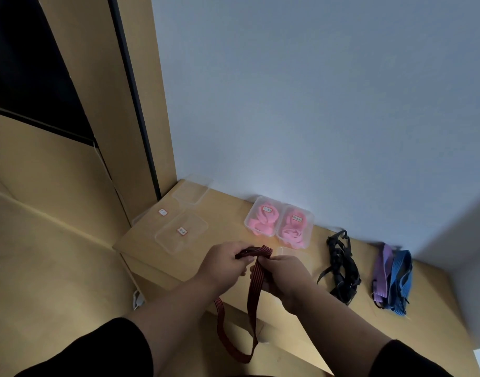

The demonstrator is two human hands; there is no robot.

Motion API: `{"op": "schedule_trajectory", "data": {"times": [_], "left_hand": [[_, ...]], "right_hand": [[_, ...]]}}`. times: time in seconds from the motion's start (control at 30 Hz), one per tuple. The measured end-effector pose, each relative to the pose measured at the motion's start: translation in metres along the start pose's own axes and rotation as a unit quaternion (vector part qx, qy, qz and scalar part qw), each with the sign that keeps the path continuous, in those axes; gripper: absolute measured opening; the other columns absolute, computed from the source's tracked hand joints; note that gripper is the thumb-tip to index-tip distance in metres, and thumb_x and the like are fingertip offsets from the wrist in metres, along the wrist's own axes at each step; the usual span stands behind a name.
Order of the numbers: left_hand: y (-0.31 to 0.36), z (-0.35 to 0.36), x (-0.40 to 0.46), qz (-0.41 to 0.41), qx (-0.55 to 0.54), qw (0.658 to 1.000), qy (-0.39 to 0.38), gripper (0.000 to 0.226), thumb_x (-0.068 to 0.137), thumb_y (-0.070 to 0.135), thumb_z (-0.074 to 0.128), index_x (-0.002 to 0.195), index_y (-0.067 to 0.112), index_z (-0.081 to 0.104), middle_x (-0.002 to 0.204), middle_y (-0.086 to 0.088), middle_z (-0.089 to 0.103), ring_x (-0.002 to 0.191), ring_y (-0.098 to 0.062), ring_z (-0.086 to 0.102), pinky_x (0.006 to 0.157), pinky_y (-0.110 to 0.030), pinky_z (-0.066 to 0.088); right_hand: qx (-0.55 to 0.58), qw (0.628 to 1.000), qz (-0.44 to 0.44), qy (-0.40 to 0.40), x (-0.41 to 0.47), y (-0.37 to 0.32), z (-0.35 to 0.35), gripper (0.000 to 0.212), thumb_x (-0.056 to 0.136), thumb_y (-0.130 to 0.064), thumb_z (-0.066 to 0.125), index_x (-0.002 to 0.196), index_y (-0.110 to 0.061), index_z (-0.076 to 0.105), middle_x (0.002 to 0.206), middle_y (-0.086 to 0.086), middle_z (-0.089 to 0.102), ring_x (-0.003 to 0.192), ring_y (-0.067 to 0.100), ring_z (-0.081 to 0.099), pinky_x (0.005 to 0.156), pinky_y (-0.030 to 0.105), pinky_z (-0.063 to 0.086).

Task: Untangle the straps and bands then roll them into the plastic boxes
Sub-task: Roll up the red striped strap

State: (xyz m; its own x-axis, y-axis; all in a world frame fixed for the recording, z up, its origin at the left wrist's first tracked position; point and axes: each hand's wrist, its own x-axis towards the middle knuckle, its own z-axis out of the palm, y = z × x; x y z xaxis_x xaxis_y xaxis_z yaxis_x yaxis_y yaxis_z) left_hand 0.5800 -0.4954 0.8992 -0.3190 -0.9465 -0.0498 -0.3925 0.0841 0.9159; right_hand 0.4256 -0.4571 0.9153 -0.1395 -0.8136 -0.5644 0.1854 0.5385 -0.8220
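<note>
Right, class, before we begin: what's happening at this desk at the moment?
A person is working on a red and black striped strap, gripping its top with the left hand and right hand while the rest hangs in a loop below the wooden table edge. Two plastic boxes by the wall already hold pink bands. Clear lids lie to the left. A black strap tangle and a purple and blue bundle wait on the right.

Head view: looks forward-down, close over wooden shelf.
</note>
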Motion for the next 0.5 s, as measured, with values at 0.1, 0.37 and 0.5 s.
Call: {"op": "schedule_trajectory", "data": {"times": [0.1, 0.37, 0.5], "left_hand": [[-0.007, 0.001, 0.004, 0.055, 0.089, 0.994, 0.009, 0.032, 0.092, 0.016, 0.061, 0.120, 0.029, 0.070, 0.095, 0.002, 0.068, 0.083, -0.016, 0.065, 0.082, -0.032, 0.054], [-0.016, -0.001, 0.005, 0.186, 0.163, 0.968, 0.033, 0.036, 0.092, 0.006, 0.057, 0.125, 0.016, 0.069, 0.116, -0.003, 0.063, 0.105, -0.011, 0.059, 0.091, -0.010, 0.041], [-0.011, 0.000, 0.005, 0.177, 0.115, 0.977, -0.009, 0.044, 0.089, 0.002, 0.056, 0.127, 0.020, 0.067, 0.118, 0.005, 0.061, 0.109, -0.003, 0.056, 0.094, -0.009, 0.040]], "right_hand": [[0.025, 0.999, 0.025, -0.018, -0.002, -0.003, 0.003, 0.015, 0.097, -0.005, 0.060, 0.103, 0.007, 0.068, 0.085, 0.019, 0.073, 0.072, 0.026, 0.069, 0.064, 0.033, 0.059], [0.113, 0.991, 0.053, -0.053, -0.010, 0.001, 0.008, 0.036, 0.102, -0.034, 0.054, 0.107, -0.002, 0.071, 0.073, 0.013, 0.065, 0.067, 0.025, 0.062, 0.082, 0.047, 0.056], [0.125, 0.991, 0.034, -0.036, -0.013, 0.000, 0.007, 0.032, 0.106, -0.026, 0.049, 0.110, 0.002, 0.065, 0.065, 0.010, 0.060, 0.060, 0.022, 0.058, 0.070, 0.039, 0.057]]}}
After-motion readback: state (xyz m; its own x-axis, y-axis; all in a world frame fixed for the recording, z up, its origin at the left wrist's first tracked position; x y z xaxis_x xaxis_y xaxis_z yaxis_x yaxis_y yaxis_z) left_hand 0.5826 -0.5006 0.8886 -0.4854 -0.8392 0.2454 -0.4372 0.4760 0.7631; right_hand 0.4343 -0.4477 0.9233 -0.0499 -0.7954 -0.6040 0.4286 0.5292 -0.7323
